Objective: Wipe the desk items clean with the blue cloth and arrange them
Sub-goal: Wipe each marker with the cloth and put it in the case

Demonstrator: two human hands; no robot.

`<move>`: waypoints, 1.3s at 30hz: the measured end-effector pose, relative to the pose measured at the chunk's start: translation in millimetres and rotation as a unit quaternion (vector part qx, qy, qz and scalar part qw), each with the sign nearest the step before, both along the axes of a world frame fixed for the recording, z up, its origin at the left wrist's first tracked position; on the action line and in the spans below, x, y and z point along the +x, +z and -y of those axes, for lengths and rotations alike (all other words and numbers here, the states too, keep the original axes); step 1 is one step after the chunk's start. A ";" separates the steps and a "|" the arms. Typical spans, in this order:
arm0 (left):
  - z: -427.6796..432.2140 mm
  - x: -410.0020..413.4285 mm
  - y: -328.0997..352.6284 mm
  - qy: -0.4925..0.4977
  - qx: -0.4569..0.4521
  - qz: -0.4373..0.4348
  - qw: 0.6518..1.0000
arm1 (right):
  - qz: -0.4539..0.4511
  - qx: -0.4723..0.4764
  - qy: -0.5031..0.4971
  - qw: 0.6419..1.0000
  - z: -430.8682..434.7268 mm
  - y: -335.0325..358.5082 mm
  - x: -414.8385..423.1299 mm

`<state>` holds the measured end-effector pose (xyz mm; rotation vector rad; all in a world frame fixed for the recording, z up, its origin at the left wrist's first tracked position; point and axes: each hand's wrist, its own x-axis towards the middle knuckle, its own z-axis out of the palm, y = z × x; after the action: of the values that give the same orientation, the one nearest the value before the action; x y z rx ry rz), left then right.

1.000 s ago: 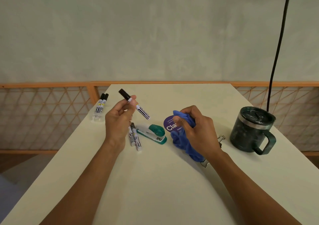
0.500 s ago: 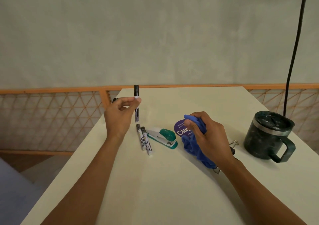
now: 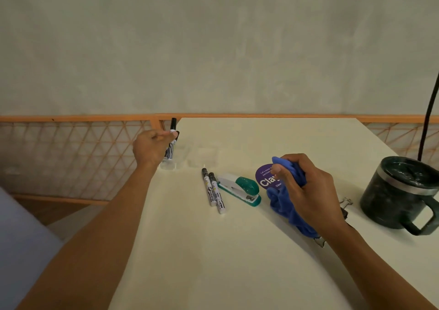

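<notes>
Pinching a marker (image 3: pixel 173 124) upright with the left hand (image 3: pixel 152 149) at the far-left edge of the bench (image 3: pixel 213 262), thumb against fingertips, other fingers curled. Black cap clear above the fingers, barrel half hidden behind the hand. Second black cap (image 3: pixel 177 134) just beside it; can't tell whether touching the held one or lying apart. Faint clear shape (image 3: pixel 167 166) under the barrel, too washed out to identify.

Gripping the bunched blue cloth (image 3: pixel 282 205) with the right hand (image 3: pixel 308 190), fingers wrapped round it, down on the bench right of centre. Tail of cloth disappearing under the wrist.

Purple round sticker (image 3: pixel 263 179) partly covered by thumb and cloth, only "Cla" readable. Just left of it a green-and-white stapler (image 3: pixel 240 188), then two more markers (image 3: pixel 212 189) lying side by side. Binder clip (image 3: pixel 346 202) mostly hidden behind the right wrist. Another metal bit (image 3: pixel 319 241) poking out under the forearm, unclear what. Dark lidded mug (image 3: pixel 399 190) far right, handle cut by the frame edge. Black cable (image 3: pixel 427 119) behind it, top out of shot.
</notes>
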<state>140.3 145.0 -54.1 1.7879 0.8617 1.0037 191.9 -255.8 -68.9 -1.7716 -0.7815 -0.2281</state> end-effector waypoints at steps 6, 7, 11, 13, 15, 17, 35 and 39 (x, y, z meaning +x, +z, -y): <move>-14.7 20.1 1.2 0.001 -0.016 0.008 1.000 | 0.022 0.001 -0.005 1.000 -1.5 4.3 -3.5; -14.7 22.2 2.3 0.001 -0.015 0.006 1.000 | 0.023 0.001 -0.006 1.000 -1.4 4.4 -3.3; -22.7 30.6 -9.0 0.001 0.002 -0.019 1.000 | 0.020 0.004 -0.002 1.000 -2.0 5.6 -4.1; -22.8 31.3 -16.7 0.006 0.008 -0.046 0.999 | 0.016 0.009 -0.001 1.000 -2.9 6.4 -5.0; -22.4 31.0 -22.4 0.011 0.013 -0.060 0.998 | 0.016 0.008 -0.001 1.000 -3.4 7.2 -5.3; -22.1 30.2 -26.1 0.011 0.021 -0.063 0.998 | 0.020 0.003 -0.004 1.000 -3.0 7.1 -5.2; -20.0 31.1 -36.0 0.026 0.020 -0.055 0.998 | 0.018 -0.008 -0.023 1.000 -0.9 -0.2 2.4; -17.8 28.6 -31.5 0.031 0.014 -0.061 0.998 | 0.019 -0.009 -0.018 1.000 -0.6 0.4 1.8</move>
<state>168.9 162.8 -85.6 1.8706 0.9888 0.9579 193.7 -255.2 -68.5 -1.8042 -0.7804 -0.2800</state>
